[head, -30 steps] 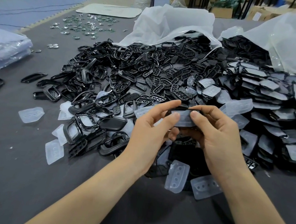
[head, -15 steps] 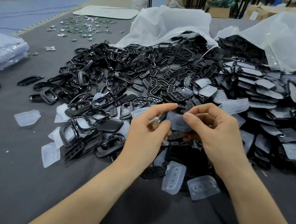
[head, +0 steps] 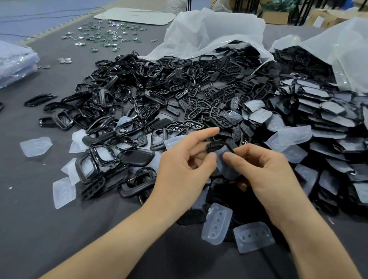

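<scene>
We clamp both grips on the clear pad (head: 227, 169), left hand (head: 182, 165) left of it, right hand (head: 269, 174) right. Black frame (head: 215, 146) touches its far end.

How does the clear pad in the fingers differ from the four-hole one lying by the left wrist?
The held pad is pinched by left hand and right hand with a black part; the lying pad rests loose on the cloth. The lying pad shows four holes; the held pad shows none. Both are translucent white.
</scene>
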A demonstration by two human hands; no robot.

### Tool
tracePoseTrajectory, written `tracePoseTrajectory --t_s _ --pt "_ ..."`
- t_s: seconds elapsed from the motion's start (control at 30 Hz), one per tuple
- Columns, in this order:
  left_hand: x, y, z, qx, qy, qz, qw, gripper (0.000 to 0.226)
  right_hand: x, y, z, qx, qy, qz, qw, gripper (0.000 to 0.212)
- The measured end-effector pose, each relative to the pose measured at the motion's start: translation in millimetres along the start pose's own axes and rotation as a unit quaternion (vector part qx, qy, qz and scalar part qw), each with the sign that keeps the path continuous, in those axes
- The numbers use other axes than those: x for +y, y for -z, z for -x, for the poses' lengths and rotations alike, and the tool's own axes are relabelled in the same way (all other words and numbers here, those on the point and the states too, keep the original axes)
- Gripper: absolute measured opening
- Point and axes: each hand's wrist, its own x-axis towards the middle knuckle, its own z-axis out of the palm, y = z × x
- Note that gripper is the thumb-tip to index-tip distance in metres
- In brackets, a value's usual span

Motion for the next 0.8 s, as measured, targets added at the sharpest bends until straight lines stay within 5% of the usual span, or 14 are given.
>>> tracePoseTrajectory --t_s 0.33,0.63,0.8 --pt "-3.1 -0.4 1.1 0.014 -0.061 -0.039 0.997 0.034 0.8 -1.6 0.5 0.000 0.022 -0.032 0.999 0.021" --pt "-4.6 0.7 0.8 0.067 -0.037 -0.003 0.997 0.023 -5.2 -1.1 -2.0 0.041 -0.068 -0.193 0.978 0.035" --pt "-5.8 -0.7 -0.4 0.075 -0.022 0.029 0.997 0.020 -6.3 3.5 -0.9 0.037 -0.041 -0.198 0.979 0.025"
